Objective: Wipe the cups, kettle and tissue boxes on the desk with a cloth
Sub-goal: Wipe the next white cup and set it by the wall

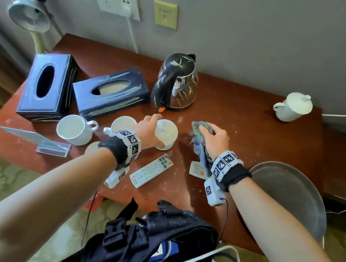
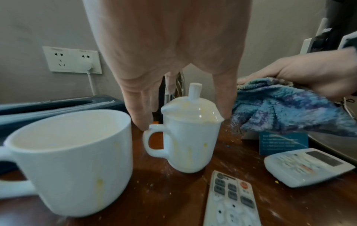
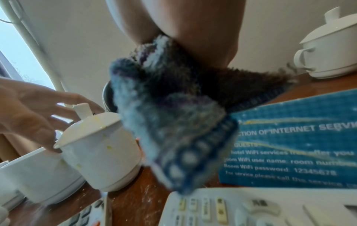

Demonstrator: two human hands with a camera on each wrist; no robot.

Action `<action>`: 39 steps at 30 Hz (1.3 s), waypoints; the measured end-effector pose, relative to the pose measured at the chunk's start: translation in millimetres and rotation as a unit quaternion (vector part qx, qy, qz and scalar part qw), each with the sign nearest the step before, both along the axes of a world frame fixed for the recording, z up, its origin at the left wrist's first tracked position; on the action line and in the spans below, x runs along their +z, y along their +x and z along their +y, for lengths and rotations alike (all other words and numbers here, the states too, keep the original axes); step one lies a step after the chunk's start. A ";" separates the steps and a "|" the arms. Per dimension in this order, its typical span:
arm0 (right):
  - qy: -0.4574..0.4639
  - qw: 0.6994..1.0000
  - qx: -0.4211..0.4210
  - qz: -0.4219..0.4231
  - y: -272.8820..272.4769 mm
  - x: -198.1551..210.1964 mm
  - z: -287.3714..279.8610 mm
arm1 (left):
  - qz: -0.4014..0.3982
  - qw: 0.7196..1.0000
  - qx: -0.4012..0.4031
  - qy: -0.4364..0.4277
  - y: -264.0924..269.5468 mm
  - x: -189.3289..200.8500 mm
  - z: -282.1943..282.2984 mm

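Note:
A white lidded cup (image 1: 167,135) (image 2: 191,137) (image 3: 100,152) with yellow stains stands mid-desk. My left hand (image 1: 153,129) is spread over its lid, thumb at the rim, fingers straight. To its right my right hand (image 1: 212,136) grips a crumpled blue cloth (image 1: 199,130) (image 3: 173,122) just above the desk. Two open white cups (image 1: 75,129) (image 1: 123,123) stand to the left. The black and steel kettle (image 1: 175,81) is behind, beside two dark tissue boxes (image 1: 46,87) (image 1: 110,90). Another lidded cup (image 1: 292,107) stands far right.
Two remotes (image 1: 151,170) (image 1: 197,169) lie near the front edge of the dusty brown desk (image 1: 246,128). A round metal tray (image 1: 288,193) overhangs the right front. An acrylic sign holder (image 1: 38,140) stands front left and a blue card (image 3: 289,145) lies under the cloth.

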State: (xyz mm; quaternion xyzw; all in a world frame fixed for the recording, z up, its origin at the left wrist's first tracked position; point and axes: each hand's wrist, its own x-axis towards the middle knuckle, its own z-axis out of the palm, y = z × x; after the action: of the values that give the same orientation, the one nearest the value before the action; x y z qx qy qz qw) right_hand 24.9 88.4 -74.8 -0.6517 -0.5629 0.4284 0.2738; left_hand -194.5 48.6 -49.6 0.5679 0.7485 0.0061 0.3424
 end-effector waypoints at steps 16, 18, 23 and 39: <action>0.012 1.000 0.010 0.015 1.5 9.7 22.1 | -0.019 0.998 0.052 -0.002 14.9 -20.1 -0.9; 0.026 0.999 0.002 0.019 6.2 19.1 33.9 | -0.018 0.999 0.047 -0.003 22.5 -20.3 8.5; 0.049 0.999 0.013 0.004 24.4 31.2 61.8 | -0.029 0.999 0.027 0.007 53.5 -24.8 37.2; 0.003 0.990 0.125 -0.069 82.2 -0.8 130.2 | -0.039 0.998 -0.033 0.022 115.7 -35.3 101.9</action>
State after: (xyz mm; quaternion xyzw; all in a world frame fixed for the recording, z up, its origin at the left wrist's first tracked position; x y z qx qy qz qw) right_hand 107.1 218.5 -75.6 -0.6034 -0.6584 0.4121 0.1805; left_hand -78.9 150.4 -84.9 0.5988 0.7152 0.0328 0.3588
